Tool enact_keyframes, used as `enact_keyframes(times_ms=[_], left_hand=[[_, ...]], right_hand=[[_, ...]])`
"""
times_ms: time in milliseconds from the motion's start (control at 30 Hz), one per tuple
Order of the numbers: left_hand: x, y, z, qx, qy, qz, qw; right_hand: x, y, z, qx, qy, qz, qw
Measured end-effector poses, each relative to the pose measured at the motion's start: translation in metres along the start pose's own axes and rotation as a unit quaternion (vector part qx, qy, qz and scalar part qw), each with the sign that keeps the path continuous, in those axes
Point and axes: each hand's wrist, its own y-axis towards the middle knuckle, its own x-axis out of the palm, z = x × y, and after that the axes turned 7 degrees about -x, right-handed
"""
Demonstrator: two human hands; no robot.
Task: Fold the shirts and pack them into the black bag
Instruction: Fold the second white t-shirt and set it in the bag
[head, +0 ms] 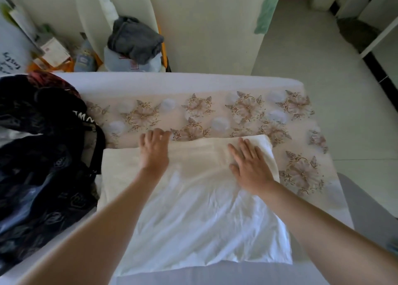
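A white shirt (193, 209) lies spread on the bed, its far part folded over into a straight edge. My left hand (154, 149) rests on the shirt's far edge, fingers loosely bent and slightly blurred. My right hand (249, 164) presses flat on the shirt's far right corner with straight fingers. The black bag (43, 177), patterned and with a black strap, lies on the bed to the left of the shirt.
A floral sheet (247, 112) covers the bed under the shirt. A dark red and black garment (43, 95) lies behind the bag. Beyond the bed stand a grey cloth pile (134, 40), bottles and boxes. Tiled floor (323, 69) lies to the right.
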Motion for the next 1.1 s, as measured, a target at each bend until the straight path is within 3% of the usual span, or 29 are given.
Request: enact_keyframes(times_ms=[33, 100, 200, 333, 433, 500, 600, 667, 733, 767, 967, 1100], left_hand=[[0.000, -0.007, 0.020, 0.013, -0.055, 0.004, 0.998], [0.004, -0.027, 0.064, 0.115, -0.127, -0.042, 0.984], [0.022, -0.063, 0.108, 0.268, -0.097, -0.151, 0.947], [0.040, -0.084, 0.123, 0.234, -0.012, -0.203, 0.951], [0.024, -0.073, 0.156, 0.205, -0.057, -0.170, 0.962], [0.017, -0.060, 0.186, 0.246, -0.103, -0.141, 0.953], [0.009, -0.043, 0.233, 0.404, -0.065, -0.195, 0.892], [0.007, -0.038, 0.258, 0.506, 0.039, -0.224, 0.832], [0.006, -0.038, 0.271, 0.555, 0.127, -0.236, 0.787], [0.005, -0.038, 0.274, 0.560, 0.142, -0.235, 0.781], [-0.019, -0.040, 0.255, 0.564, 0.210, -0.169, 0.781], [-0.045, -0.041, 0.227, 0.538, 0.159, -0.115, 0.820]], right_hand=[[0.000, -0.007, -0.001, 0.011, 0.000, 0.029, 1.000], [0.005, -0.025, -0.002, 0.029, 0.010, 0.073, 0.997], [0.023, -0.061, 0.014, 0.055, 0.016, 0.084, 0.995], [0.040, -0.099, 0.045, 0.118, 0.034, 0.025, 0.992], [0.040, -0.110, 0.047, 0.125, 0.050, 0.010, 0.991], [0.039, -0.120, 0.044, 0.132, 0.070, 0.026, 0.988], [0.041, -0.136, 0.042, 0.150, 0.088, 0.051, 0.983], [0.041, -0.145, 0.042, 0.156, 0.090, 0.057, 0.982], [0.037, -0.153, 0.044, 0.156, 0.090, 0.054, 0.982], [0.035, -0.158, 0.044, 0.158, 0.096, 0.050, 0.982], [0.020, -0.177, 0.033, 0.191, 0.196, 0.065, 0.960], [0.004, -0.175, 0.009, 0.196, 0.303, 0.041, 0.932]])
